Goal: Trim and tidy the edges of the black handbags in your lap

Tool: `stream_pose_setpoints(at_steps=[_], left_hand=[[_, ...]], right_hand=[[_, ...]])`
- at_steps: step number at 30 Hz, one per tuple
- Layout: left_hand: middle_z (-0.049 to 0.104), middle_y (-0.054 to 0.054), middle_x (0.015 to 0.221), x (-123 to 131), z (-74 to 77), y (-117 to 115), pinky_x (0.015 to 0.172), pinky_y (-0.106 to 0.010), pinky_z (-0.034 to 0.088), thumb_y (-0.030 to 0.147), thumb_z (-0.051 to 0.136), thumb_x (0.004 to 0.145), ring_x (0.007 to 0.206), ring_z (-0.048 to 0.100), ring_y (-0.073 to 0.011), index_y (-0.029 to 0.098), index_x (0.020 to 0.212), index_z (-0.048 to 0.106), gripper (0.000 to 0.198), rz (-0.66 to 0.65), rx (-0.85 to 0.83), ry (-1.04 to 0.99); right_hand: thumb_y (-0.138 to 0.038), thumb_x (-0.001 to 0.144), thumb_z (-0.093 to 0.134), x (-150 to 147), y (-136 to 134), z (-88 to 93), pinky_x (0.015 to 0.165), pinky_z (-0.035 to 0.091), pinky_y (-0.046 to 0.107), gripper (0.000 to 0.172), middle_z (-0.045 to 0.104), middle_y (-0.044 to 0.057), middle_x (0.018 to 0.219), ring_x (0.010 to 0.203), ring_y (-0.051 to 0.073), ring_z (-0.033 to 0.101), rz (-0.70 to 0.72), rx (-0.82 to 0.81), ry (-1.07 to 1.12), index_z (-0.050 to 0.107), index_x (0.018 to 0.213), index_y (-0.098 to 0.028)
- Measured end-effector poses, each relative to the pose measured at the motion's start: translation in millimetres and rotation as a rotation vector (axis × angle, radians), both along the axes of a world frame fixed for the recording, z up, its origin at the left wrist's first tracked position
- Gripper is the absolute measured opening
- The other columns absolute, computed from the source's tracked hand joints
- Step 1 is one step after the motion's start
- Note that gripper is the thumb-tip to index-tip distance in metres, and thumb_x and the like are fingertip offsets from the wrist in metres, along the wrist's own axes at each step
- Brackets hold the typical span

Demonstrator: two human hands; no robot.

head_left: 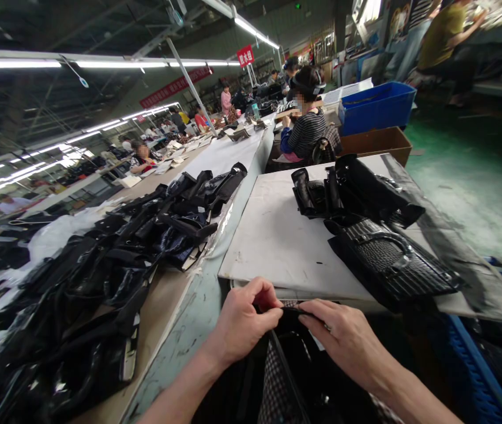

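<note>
A black bag piece (pixel 310 371) with a shiny surface hangs in front of me, over checked cloth (pixel 271 383). My left hand (pixel 244 321) pinches its upper edge between thumb and forefinger. On the same edge, a short way to the right, my right hand (pixel 343 327) is closed with thumb and fingers pressed together. The lower part of the piece is dark and hard to make out. Just beyond my hands lies a black handbag (pixel 387 259) with a crocodile-like texture and a curved handle, on the white-topped table (pixel 268 235).
More black bag parts (pixel 356 188) lie farther back on that table. To the left, a long bench (pixel 202 330) bears a heap of black pieces (pixel 113 271). A blue crate (pixel 475 365) stands low at right. A blue bin (pixel 378 109) and seated co-worker (pixel 310 132) are ahead.
</note>
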State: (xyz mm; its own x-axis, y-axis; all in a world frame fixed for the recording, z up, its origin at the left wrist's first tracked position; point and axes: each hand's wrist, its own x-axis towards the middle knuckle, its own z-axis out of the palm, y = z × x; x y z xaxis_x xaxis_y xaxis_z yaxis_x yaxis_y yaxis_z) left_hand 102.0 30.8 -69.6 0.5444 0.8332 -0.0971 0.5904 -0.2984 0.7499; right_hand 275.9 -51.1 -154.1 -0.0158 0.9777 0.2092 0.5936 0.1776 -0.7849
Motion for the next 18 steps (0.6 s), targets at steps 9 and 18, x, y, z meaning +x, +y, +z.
stream_pose_setpoints(at_steps=[9, 18], left_hand=[[0.066, -0.002, 0.092, -1.4, 6.1, -19.7, 0.077, -0.028, 0.051, 0.024, 0.065, 0.079, 0.084, 0.063, -0.0170, 0.020, 0.090, 0.054, 0.016, 0.120, -0.076, -0.003], [0.069, -0.002, 0.089, -11.8, -17.8, -47.0, 0.074, -0.028, 0.052, 0.021, 0.059, 0.085, 0.081, 0.066, -0.0174, 0.020, 0.092, 0.061, 0.008, 0.258, 0.264, 0.133]], right_hand=[[-0.022, 0.094, 0.050, -15.8, 13.6, 20.9, 0.063, 0.050, 0.026, 0.023, 0.077, -0.001, 0.082, 0.072, 0.018, 0.072, 0.048, -0.017, -0.057, 0.071, 0.101, -0.027], [-0.021, 0.094, 0.053, -25.9, 13.6, 19.2, 0.067, 0.048, 0.031, 0.019, 0.077, 0.000, 0.088, 0.079, 0.023, 0.073, 0.021, -0.035, -0.109, 0.068, 0.102, -0.028]])
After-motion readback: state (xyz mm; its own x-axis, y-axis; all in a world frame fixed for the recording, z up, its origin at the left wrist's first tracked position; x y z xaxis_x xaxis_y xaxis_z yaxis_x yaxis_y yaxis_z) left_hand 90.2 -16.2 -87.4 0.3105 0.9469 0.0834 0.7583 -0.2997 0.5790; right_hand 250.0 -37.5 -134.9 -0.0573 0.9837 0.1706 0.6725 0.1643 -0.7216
